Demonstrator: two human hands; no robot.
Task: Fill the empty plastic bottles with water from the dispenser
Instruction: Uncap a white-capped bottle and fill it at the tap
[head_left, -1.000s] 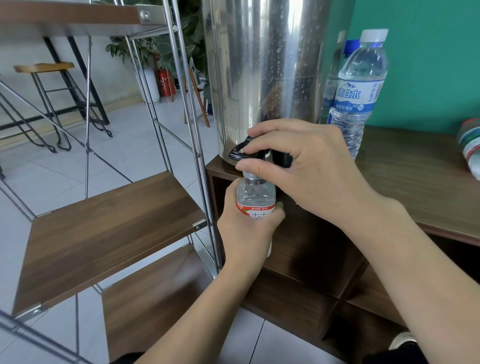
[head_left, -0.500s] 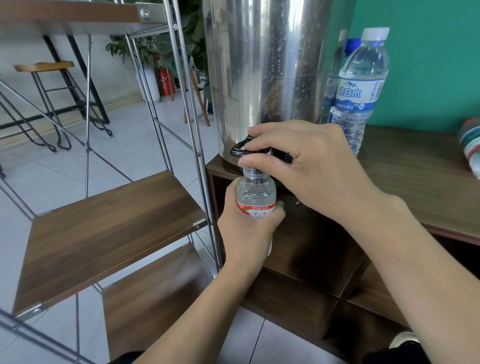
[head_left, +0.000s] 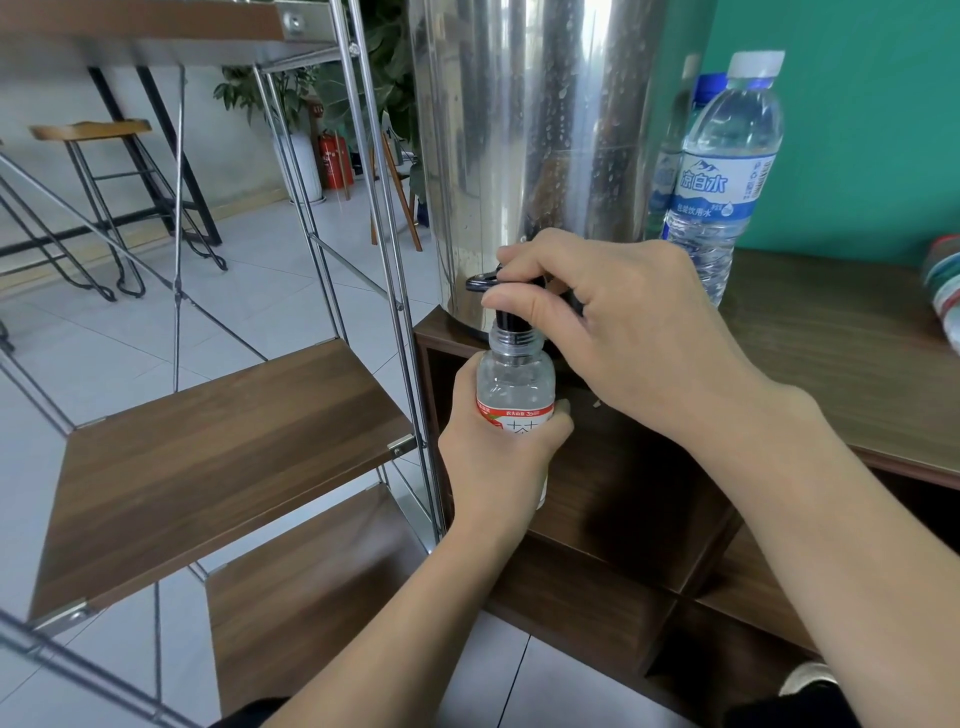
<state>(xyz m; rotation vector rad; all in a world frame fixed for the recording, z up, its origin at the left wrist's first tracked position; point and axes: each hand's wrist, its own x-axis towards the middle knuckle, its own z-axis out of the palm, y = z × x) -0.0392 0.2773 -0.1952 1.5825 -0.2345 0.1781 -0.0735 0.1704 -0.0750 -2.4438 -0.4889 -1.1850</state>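
1. Head view: my left hand wraps the small plastic bottle below the dispenser, its open neck right up against the black spout so water should drop straight in.
2. My right hand curls fingers and thumb on the tap lever, apparently to run the flow. Fill level unclear.
3. Two capped bottles stand on the worktop behind; a metal-framed shelf crowds the left.

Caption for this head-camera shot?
Left hand holds bottle under dispenser tap; right hand works lever.
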